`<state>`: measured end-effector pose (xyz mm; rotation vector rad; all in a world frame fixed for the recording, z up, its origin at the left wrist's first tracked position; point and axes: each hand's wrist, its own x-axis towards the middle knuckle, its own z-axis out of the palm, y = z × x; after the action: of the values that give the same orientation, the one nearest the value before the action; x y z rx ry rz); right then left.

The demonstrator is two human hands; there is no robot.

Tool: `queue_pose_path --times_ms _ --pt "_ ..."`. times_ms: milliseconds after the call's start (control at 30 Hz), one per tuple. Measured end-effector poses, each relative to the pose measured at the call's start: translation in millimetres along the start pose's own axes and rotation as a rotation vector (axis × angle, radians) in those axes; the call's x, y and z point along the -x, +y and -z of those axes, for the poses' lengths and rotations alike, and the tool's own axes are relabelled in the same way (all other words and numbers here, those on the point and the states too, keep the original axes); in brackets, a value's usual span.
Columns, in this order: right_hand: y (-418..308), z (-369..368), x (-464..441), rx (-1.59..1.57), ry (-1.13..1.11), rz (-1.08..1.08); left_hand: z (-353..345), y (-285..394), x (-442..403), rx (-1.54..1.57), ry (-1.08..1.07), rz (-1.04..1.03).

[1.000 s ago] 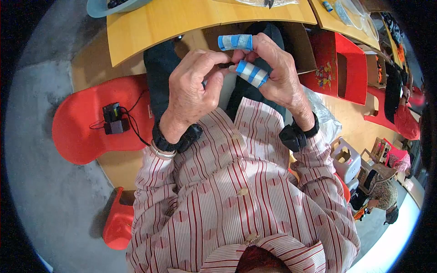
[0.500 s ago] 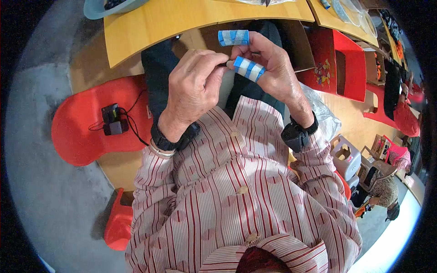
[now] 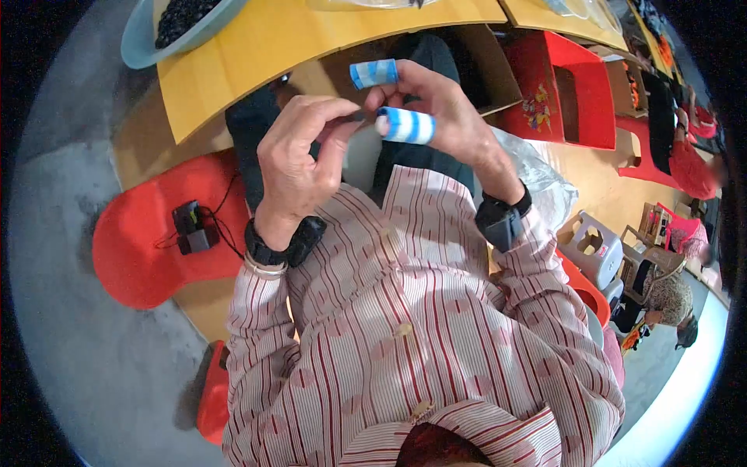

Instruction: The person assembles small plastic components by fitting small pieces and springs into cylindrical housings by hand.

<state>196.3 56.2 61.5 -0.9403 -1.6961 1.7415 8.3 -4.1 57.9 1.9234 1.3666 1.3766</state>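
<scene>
My left hand [image 3: 303,148] is closed in a pinch, thumb against index finger. A small dark piece [image 3: 361,115] shows at its fingertips, too blurred to name. My right hand [image 3: 447,117] faces it from the right, its taped thumb and index finger spread apart and the other fingers loosely curled. Blue-and-white striped tape [image 3: 410,126] wraps the thumb, and a similar wrap [image 3: 373,74] covers the index finger. The taped thumb tip is close beside the left fingertips; whether it touches the small piece I cannot tell. Both hands are above my lap, by the table edge.
A yellow wooden table [image 3: 311,31] curves ahead, with a light-blue bowl [image 3: 140,39] of small black pieces on its left. A red chair [image 3: 140,233] at left carries a black device [image 3: 191,226] with cables. Red bins [image 3: 587,101] and people are at right.
Both hands have shifted left in view. The right thumb has drawn slightly away from the left fingertips and turned. More of the bowl shows as the view has moved.
</scene>
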Motion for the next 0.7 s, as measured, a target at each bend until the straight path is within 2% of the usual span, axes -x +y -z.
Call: queue_pose_path --times_ms 67,167,467,600,700 --pt "5 1 -1 -0.143 -0.091 0.035 -1 -4 -2 0.053 0.009 -0.085" --pt "12 4 -3 -0.093 -0.222 -0.062 -3 -9 -1 0.06 0.009 -0.17" --pt "11 -1 -1 -0.184 -0.304 -0.054 -1 -4 -3 -0.021 -0.038 -0.295" --pt "7 -3 1 -0.116 -0.279 -0.099 0 -3 -3 -0.029 -0.063 -0.32" --pt "9 -11 6 -0.201 -0.222 -0.038 1 -4 -1 -0.031 -0.082 -0.342"
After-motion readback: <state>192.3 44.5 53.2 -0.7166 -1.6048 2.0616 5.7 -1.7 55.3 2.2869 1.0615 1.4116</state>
